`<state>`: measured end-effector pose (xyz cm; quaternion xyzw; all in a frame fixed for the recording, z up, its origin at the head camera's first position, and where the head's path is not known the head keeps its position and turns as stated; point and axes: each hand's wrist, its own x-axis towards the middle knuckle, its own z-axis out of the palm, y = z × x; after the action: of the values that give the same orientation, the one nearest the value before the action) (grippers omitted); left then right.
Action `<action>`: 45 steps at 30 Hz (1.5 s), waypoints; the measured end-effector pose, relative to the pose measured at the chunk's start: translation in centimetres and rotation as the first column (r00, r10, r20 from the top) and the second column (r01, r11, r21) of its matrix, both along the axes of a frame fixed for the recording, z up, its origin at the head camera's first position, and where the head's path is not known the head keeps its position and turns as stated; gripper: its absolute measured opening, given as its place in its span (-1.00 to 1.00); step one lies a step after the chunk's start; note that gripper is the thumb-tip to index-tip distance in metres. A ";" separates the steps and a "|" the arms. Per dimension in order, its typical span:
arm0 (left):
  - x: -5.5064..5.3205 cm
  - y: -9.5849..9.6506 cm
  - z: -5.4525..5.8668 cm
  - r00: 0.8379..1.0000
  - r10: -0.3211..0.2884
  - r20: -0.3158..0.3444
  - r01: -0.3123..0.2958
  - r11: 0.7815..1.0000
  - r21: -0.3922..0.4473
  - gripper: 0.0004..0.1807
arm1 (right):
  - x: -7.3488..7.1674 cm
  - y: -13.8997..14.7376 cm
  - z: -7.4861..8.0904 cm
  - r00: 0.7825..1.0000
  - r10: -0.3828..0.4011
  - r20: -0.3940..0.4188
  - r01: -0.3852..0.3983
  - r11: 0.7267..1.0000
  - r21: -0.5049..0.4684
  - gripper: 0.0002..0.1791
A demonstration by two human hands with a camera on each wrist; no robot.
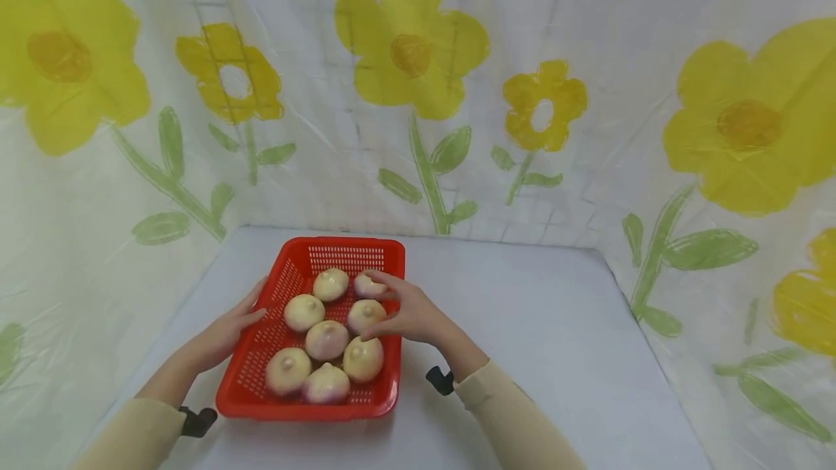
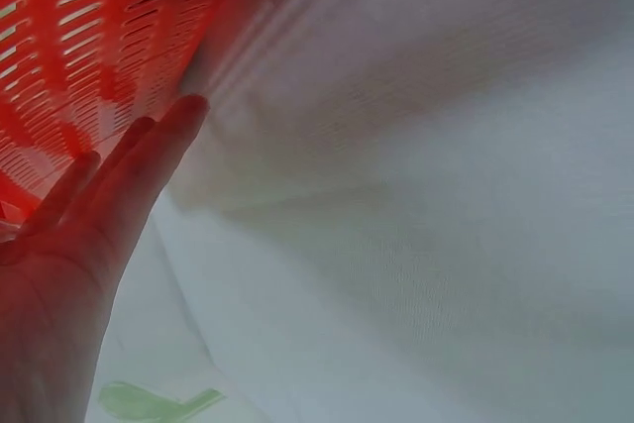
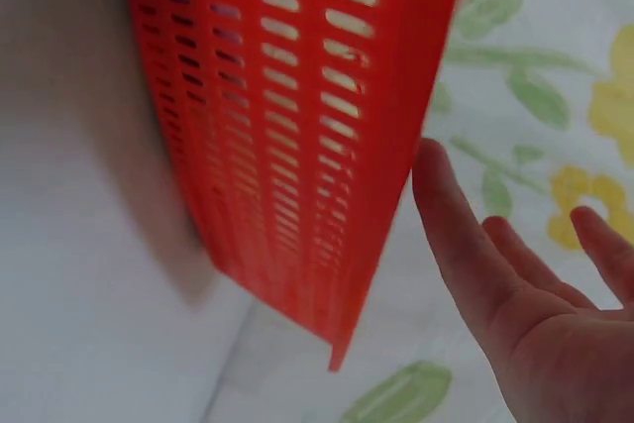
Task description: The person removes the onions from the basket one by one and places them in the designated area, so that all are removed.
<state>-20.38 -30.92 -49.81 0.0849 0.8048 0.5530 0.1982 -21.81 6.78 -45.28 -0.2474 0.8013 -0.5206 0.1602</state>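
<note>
A red plastic basket (image 1: 307, 412) with slotted walls sits on the table, left of centre in the head view. Inside lie several pale round onions (image 1: 327, 340) with purplish undersides. My left hand (image 1: 225, 332) is at the basket's left side, its fingers extended along the outer wall; the left wrist view shows these fingers (image 2: 149, 165) fairly straight beside the slots. Over the right rim reaches my right hand (image 1: 414, 314), fingers spread and slightly bent above the right-hand onions. Nothing is visible in its grasp. Its fingers (image 3: 466, 235) partly cover the far-right onion in the head view.
The white tabletop (image 1: 522, 339) extends to the right of the basket. Behind and around it hangs a white curtain (image 1: 313, 165) printed with yellow flowers. Each wrist carries a small black device (image 1: 440, 381).
</note>
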 end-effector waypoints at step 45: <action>-0.1 -0.2 0.6 0.988 -0.033 0.154 0.016 0.994 0.111 -0.23 | 0.4 -5.4 -2.1 0.978 0.180 -0.105 -0.106 0.863 0.495 -0.35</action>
<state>-20.49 -31.14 -49.20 0.0621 0.7542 0.5989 0.2620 -21.38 1.38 -47.35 -0.2958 0.8953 -0.2693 0.1959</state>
